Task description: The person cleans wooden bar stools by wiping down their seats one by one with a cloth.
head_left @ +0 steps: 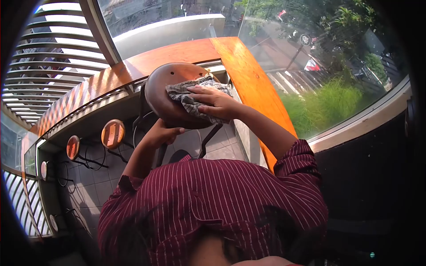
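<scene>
A stool with a round brown wooden seat (pixel 162 91) and dark metal legs stands in front of me, and small dark holes show in its seat top. My right hand (pixel 215 102) presses a crumpled checkered cloth (pixel 179 91) onto the right part of the seat, its fingers bent over the fabric. At the seat's near edge, my left hand (pixel 162 134) grips the stool from below. Its thumb points right, and the other fingers are mostly hidden.
An orange wooden counter (pixel 255 88) runs along the windows behind and to the right of the stool. More round stools, one with a wooden seat (pixel 113 134), stand to the left on the grey tiled floor (pixel 95 179). Slatted blinds (pixel 53 66) cover the left window.
</scene>
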A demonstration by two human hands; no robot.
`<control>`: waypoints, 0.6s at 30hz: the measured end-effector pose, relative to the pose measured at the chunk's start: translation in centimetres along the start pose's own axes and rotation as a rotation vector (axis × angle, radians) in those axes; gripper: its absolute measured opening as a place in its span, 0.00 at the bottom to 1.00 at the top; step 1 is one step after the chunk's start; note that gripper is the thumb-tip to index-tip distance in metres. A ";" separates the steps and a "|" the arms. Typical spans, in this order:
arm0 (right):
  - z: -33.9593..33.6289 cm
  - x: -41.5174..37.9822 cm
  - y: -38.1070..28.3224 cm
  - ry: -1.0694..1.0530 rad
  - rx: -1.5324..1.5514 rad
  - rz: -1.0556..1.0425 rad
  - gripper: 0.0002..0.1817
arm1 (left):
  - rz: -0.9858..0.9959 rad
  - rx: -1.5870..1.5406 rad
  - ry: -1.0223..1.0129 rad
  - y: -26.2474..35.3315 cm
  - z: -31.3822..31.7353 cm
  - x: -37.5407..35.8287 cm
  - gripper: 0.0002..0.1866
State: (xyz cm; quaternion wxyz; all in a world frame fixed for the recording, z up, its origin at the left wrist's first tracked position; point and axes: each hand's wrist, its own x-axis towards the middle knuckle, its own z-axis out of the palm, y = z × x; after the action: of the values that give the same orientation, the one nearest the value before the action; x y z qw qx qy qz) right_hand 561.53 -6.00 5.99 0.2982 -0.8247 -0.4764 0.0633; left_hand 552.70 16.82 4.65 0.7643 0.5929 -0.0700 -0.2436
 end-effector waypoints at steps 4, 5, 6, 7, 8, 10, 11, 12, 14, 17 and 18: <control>-1.4 -0.2 5.1 0.126 0.002 0.197 0.30 | -0.067 0.102 0.035 0.0 1.1 0.1 0.22; -1.3 0.6 5.8 0.181 0.011 0.232 0.30 | -0.100 0.102 0.031 -0.1 1.4 0.3 0.22; -1.3 1.7 5.9 0.236 0.018 0.265 0.31 | -0.100 0.102 0.030 -0.1 1.9 0.4 0.22; -1.4 2.9 6.0 0.235 -0.042 0.289 0.32 | -0.070 0.104 0.006 -0.2 2.4 0.5 0.21; -1.5 4.3 5.6 0.235 -0.101 0.312 0.33 | -0.040 0.107 -0.015 -0.2 2.6 0.5 0.21; -0.6 7.0 4.7 0.299 -0.150 0.211 0.32 | -0.056 0.127 -0.036 -0.9 2.7 0.9 0.20; 0.0 8.1 3.1 0.298 -0.107 0.162 0.31 | -0.073 0.142 -0.059 -1.2 2.6 1.1 0.20; 0.0 7.9 -0.2 0.237 -0.082 0.137 0.29 | -0.071 0.144 -0.058 -1.3 2.2 1.3 0.20; 1.5 7.1 -3.6 0.152 -0.175 -0.065 0.28 | -0.113 0.253 -0.071 -1.3 0.8 1.3 0.24; 1.8 2.1 -7.8 0.014 -0.326 -0.259 0.28 | 0.931 0.833 -0.148 -3.4 -2.8 2.0 0.28; 1.7 0.8 -7.7 0.014 -0.332 -0.259 0.28 | 0.937 0.832 -0.149 -3.3 -2.9 2.6 0.28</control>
State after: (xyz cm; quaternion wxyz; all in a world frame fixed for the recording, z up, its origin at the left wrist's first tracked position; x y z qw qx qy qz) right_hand 555.60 -1.77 9.04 0.1672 -0.7949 -0.5802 -0.0604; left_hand 555.20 17.56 0.27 0.4884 0.7284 -0.4642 0.1239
